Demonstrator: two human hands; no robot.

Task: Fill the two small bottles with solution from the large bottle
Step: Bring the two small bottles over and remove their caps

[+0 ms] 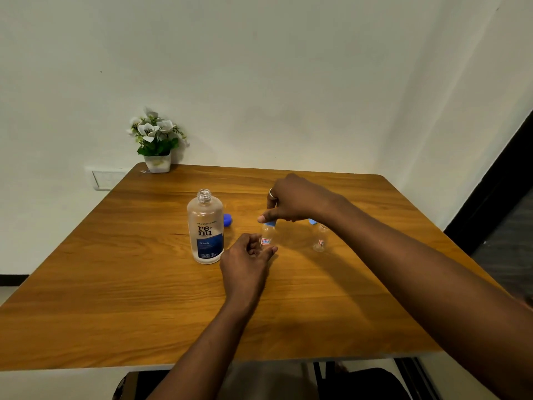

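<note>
The large clear bottle (205, 226) with a blue label stands uncapped on the wooden table (144, 284), left of centre. Its blue cap (227, 220) lies just behind it to the right. A small clear bottle (268, 238) stands to the right of the large one. My left hand (248, 258) holds this small bottle's base with curled fingers. My right hand (294, 202) pinches the light-blue cap on its top. A second small clear bottle (319, 239) stands further right, partly hidden behind my right forearm, with a light-blue cap (312, 221) lying just behind it.
A white pot of artificial flowers (157, 141) sits at the table's far left corner against the wall. A wall socket plate (105, 179) is left of the table. A dark chair seat (360, 382) shows below the table's near edge.
</note>
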